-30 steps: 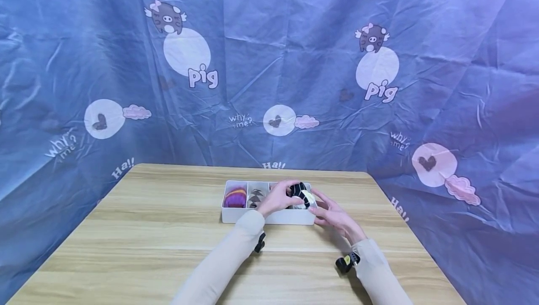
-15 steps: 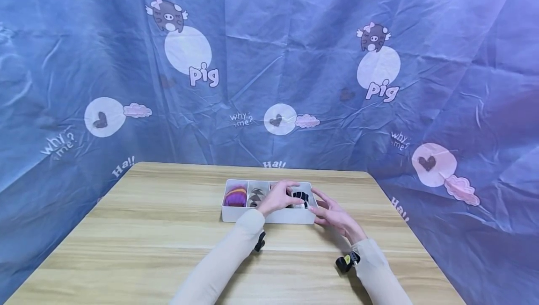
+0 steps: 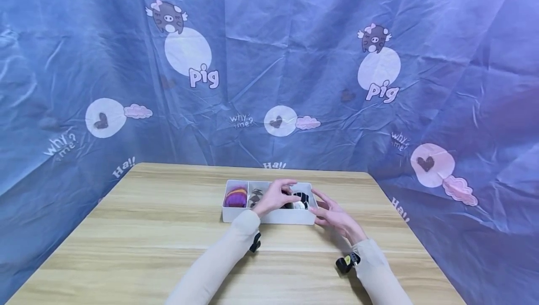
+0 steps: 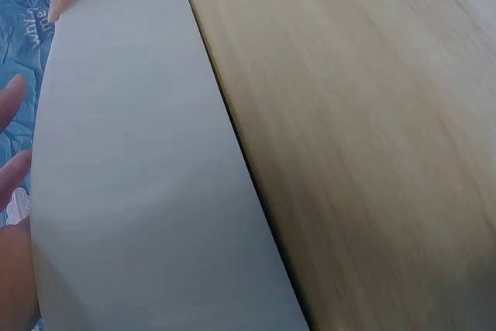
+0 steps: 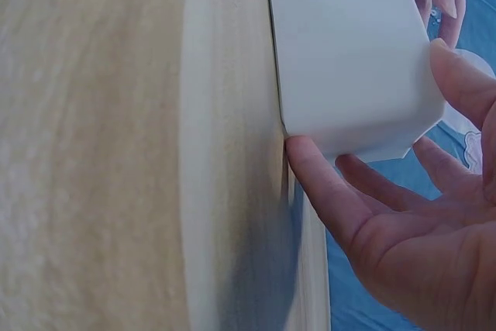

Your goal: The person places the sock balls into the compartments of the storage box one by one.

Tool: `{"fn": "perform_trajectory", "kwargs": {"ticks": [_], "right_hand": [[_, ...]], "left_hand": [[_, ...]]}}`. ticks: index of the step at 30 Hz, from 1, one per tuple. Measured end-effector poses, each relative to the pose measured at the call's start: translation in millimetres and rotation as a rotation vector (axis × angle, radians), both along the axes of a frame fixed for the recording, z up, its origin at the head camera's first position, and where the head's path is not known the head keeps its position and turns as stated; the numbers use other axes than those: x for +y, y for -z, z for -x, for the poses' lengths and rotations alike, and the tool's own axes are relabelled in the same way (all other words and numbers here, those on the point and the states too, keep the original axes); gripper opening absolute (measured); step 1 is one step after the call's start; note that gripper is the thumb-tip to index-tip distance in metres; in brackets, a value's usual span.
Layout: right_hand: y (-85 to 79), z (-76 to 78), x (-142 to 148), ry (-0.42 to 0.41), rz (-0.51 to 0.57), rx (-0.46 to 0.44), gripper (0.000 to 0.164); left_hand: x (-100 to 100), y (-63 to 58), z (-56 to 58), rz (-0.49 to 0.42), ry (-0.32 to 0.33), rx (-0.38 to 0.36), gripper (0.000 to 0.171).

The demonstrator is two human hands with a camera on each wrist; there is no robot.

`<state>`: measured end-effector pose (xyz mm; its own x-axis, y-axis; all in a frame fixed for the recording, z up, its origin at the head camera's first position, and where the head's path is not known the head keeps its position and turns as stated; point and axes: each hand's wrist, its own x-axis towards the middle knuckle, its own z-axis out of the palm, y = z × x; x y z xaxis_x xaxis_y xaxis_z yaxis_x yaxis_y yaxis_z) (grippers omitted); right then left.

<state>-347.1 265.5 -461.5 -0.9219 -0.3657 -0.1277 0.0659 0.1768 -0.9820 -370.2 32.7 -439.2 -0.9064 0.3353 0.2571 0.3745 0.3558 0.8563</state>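
A white divided box (image 3: 290,217) sits on the table, with rolled socks in its compartments. The rightmost compartment holds a black-and-white sock roll (image 3: 303,197). Over the box, near that roll, hovers my left hand (image 3: 274,198), fingers and thumb spread apart with nothing between them. It partly covers a dark brown roll (image 3: 288,192) in the adjoining compartment. My right hand (image 3: 335,216) grips the box's right end. In the right wrist view its thumb is at the top rim and the fingers wrap the end wall (image 5: 372,129).
At the box's left end lies a purple sock roll with an orange stripe (image 3: 236,197), beside a grey-brown diamond-patterned one (image 3: 255,197). The wooden table (image 3: 139,244) reaches back to a blue printed curtain (image 3: 278,61), which also hangs at both sides.
The black-and-white sock roll, higher and at the rim a second ago, now sits lower in the right compartment. My left hand has drawn slightly left; the right hand stays at the box's end.
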Motion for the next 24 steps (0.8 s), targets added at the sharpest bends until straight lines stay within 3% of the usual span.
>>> {"fn": "perform_trajectory", "kwargs": {"ticks": [8,18,24], "right_hand": [[2.9,2.6,2,0.013,0.003,0.006,0.078],[-1.8,-0.3,1,-0.011,-0.009,0.007,0.080],[-2.4,1.3,-2,0.016,-0.032,0.036,0.081]], "left_hand": [[-21,3.3,-3.9,-0.155,0.038,0.044,0.048],[-63,3.0,-20.8,-0.253,-0.053,0.073,0.035],[-88,5.7,-25.4,-0.161,-0.087,0.144,0.033]]}}
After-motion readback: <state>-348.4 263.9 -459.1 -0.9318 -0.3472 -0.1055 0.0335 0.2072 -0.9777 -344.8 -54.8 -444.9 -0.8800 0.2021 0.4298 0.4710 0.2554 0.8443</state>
